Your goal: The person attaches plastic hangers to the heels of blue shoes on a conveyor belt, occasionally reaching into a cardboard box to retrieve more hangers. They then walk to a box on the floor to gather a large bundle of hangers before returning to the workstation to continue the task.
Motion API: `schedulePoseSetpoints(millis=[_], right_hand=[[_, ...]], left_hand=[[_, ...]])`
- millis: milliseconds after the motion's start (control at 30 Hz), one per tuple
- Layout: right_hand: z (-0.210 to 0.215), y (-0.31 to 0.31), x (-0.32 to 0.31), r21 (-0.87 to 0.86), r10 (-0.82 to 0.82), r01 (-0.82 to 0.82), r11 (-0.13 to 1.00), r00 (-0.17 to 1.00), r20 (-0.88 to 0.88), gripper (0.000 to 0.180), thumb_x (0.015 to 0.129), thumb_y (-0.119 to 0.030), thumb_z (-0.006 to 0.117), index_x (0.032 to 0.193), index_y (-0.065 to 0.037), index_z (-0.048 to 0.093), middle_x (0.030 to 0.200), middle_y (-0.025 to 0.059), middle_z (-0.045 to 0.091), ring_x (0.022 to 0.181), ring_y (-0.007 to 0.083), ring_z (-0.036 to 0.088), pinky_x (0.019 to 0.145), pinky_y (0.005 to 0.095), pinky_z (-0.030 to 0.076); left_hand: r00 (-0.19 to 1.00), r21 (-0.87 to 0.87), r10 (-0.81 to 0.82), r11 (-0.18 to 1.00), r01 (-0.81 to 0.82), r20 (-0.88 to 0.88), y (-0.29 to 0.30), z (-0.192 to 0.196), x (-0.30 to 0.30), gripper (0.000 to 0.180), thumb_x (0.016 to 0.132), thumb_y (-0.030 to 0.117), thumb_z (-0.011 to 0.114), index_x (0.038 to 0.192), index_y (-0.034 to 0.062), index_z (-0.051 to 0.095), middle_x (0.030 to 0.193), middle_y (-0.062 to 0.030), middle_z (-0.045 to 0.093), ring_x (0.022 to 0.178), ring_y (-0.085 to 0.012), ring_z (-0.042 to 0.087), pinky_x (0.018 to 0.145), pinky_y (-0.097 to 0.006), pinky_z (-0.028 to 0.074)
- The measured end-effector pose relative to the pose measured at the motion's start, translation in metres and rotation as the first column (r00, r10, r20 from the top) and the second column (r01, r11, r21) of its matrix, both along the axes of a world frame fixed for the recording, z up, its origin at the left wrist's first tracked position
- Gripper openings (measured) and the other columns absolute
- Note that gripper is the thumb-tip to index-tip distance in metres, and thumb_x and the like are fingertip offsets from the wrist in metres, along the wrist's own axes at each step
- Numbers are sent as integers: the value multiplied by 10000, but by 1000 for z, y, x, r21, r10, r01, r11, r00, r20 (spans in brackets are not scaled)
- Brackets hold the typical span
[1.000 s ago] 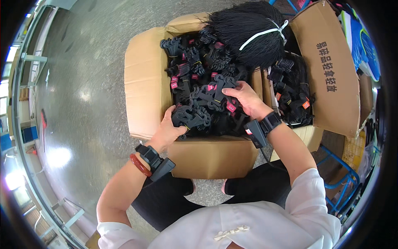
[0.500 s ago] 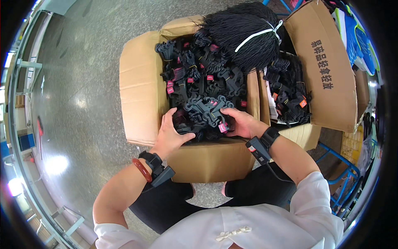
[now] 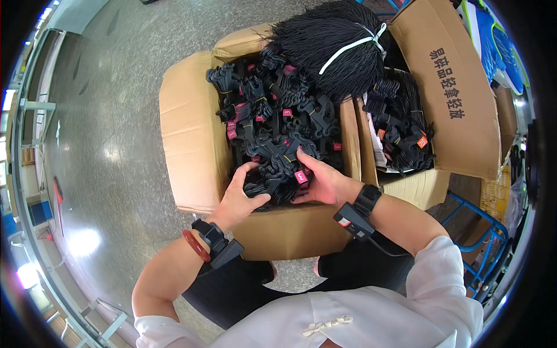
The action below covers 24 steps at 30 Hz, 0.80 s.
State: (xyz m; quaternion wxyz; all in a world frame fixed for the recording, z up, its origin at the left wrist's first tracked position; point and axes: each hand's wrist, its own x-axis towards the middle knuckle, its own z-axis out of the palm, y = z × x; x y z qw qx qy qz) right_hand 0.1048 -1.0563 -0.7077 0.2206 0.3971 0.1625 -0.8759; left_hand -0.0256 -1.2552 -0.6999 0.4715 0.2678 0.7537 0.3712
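Note:
A cardboard box in front of me holds many bundles of black plastic hangers with pink tags. One banded bundle of hangers lies on top near the front, a pink tag hanging at its right end. The thumb of my right hand presses on that bundle's right end, while its fingers reach under and beside it, partly hidden. My left hand is at the front left corner, thumb and fingers wide apart around the near left hangers, fingertips against them.
A big bunch of thin black cords, tied with a white strip, lies across the far right corner. Close on the right stands a second cardboard box with black hangers and orange tags. Blue metal tubing and a blue shoe are farther right.
The top bundle has tilted and looks darker now. My right fingers have moved down and show below the pink tag. My left hand stays spread by the front left corner. The view has shifted slightly.

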Motion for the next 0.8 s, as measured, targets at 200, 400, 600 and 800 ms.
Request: schedulePoseSetpoints(millis=[200,400,600,800], right_hand=[[10,-2,-5,-6,27,-27,1000,998,55,699,880,-573,521,1415,-165,336,1436,120,385,1293,369,376,1043,605,263],[22,-4,-3,32,14,-16,999,998,67,672,887,-572,494,1396,-150,376,1392,97,449,1278,318,414,1025,598,297],[52,-6,14,-88,-159,160,983,987,27,513,945,-460,434,1335,-127,457,1272,69,562,1154,236,551,974,514,418],[90,-6,72,-29,-323,322,946,946,-23,490,905,-336,545,1335,-115,469,1280,75,567,1151,215,558,999,432,419]], left_hand=[[992,40,61,997,-66,113,-1,1,4,763,754,42,703,1400,44,297,1241,-123,499,1188,-205,467,1022,-319,367],[974,204,-22,977,69,-224,11,29,22,710,726,13,682,1357,-1,357,1337,-178,432,1250,-278,439,1064,-355,329],[960,192,-7,979,63,-281,21,72,42,663,697,18,661,1313,-5,418,1311,-229,438,1210,-390,449,1032,-411,364],[809,126,-189,943,307,-557,20,135,74,640,676,81,711,1272,30,481,1163,-283,449,1139,-518,418,948,-532,415]])
